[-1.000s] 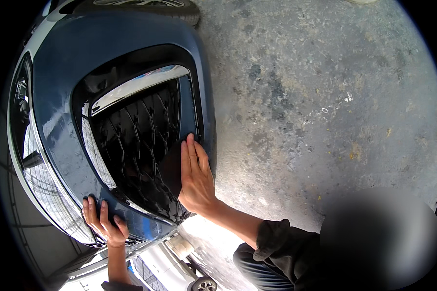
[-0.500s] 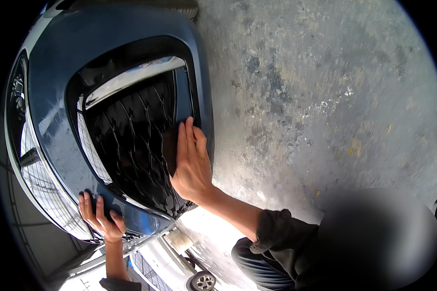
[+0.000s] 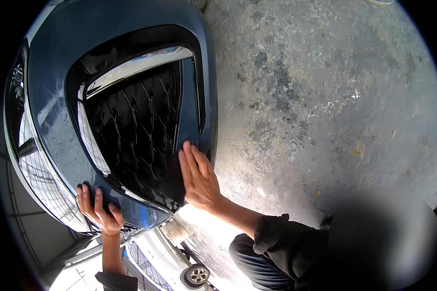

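Note:
A dark blue car bumper with wet-looking marks curves down the left side. It frames a glossy black grille with a shiny trim strip. My right hand lies on the lower strip beside the grille, fingers straight and close together. Under its inner side shows a dark, flat, thin sheet, pressed to the surface; its material is unclear. My left hand rests on the bumper's near end, below the headlight, fingers apart and holding nothing.
Stained grey concrete floor spreads to the right of the bumper. Beyond its near end stands a white car with its wheel showing. My bent knee is at the bottom. A blurred round patch covers the lower right.
My right hand has slid with the dark sheet along the lower strip toward the bumper's near end. The left hand stays on the bumper. The view has shifted slightly.

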Action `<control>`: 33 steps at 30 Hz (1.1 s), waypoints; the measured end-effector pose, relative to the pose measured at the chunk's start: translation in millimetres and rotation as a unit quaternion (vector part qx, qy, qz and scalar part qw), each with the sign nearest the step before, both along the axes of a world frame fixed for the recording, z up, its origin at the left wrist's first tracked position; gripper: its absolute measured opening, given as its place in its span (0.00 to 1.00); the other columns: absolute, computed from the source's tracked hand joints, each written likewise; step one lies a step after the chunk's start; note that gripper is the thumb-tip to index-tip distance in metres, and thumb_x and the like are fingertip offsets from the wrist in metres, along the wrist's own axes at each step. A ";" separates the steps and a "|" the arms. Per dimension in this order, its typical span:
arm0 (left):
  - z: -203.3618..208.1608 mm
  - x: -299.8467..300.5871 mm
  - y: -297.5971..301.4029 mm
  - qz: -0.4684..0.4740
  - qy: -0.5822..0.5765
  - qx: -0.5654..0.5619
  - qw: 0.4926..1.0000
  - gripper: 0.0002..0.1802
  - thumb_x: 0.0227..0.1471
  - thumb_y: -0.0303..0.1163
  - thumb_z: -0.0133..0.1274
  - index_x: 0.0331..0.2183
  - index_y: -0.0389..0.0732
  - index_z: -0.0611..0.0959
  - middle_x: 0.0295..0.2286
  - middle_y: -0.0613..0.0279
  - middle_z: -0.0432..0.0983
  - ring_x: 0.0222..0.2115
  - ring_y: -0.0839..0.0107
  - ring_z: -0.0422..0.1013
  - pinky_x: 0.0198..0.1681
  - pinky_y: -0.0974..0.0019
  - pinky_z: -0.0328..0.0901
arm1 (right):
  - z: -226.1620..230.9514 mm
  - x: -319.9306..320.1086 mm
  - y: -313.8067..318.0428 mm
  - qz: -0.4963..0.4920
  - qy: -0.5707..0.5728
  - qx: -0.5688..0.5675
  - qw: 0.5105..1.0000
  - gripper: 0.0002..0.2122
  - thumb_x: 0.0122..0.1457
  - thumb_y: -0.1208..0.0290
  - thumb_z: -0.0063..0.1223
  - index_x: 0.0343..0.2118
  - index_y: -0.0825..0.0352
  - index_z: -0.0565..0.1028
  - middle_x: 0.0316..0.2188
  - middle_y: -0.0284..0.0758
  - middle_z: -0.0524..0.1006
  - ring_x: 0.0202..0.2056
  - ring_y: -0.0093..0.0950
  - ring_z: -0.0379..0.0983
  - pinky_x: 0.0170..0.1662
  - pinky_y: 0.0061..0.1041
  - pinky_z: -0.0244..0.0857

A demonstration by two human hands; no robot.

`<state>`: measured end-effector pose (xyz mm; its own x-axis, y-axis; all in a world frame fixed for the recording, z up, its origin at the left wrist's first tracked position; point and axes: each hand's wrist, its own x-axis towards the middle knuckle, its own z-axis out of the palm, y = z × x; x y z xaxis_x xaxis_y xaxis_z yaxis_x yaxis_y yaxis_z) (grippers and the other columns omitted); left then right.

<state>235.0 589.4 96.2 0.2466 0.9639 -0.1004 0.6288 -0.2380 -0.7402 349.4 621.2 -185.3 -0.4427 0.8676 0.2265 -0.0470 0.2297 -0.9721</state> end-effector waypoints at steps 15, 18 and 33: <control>-0.4 -0.2 -5.1 -0.001 0.000 0.010 1.000 0.24 0.63 0.37 0.41 0.55 0.33 0.75 0.57 0.35 0.66 0.60 0.37 0.61 0.64 0.37 0.52 | -5.3 7.6 1.6 0.023 0.044 0.000 0.999 0.31 0.52 0.81 0.48 0.64 0.77 0.63 0.70 0.50 0.54 0.72 0.42 0.47 0.71 0.41 0.46; -0.5 -1.2 -6.0 -0.001 -0.008 0.011 1.000 0.24 0.62 0.36 0.41 0.55 0.33 0.75 0.57 0.35 0.66 0.60 0.37 0.61 0.64 0.37 0.51 | -8.5 -6.3 12.0 0.017 0.023 0.041 0.999 0.32 0.52 0.83 0.47 0.64 0.78 0.62 0.70 0.50 0.54 0.71 0.43 0.47 0.72 0.41 0.46; 1.6 4.4 1.4 -0.002 -0.007 0.011 1.000 0.26 0.61 0.35 0.41 0.56 0.32 0.74 0.59 0.36 0.64 0.62 0.40 0.58 0.66 0.41 0.51 | -85.1 21.2 24.1 0.142 0.035 0.156 0.977 0.35 0.54 0.81 0.45 0.68 0.73 0.56 0.73 0.43 0.47 0.74 0.36 0.38 0.75 0.39 0.34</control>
<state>239.4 590.8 97.8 0.2513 0.9649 -0.0764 0.6388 -0.2247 -0.7359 370.6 645.4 -270.5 -0.6297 0.5957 0.4986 -0.2163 0.4820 -0.8491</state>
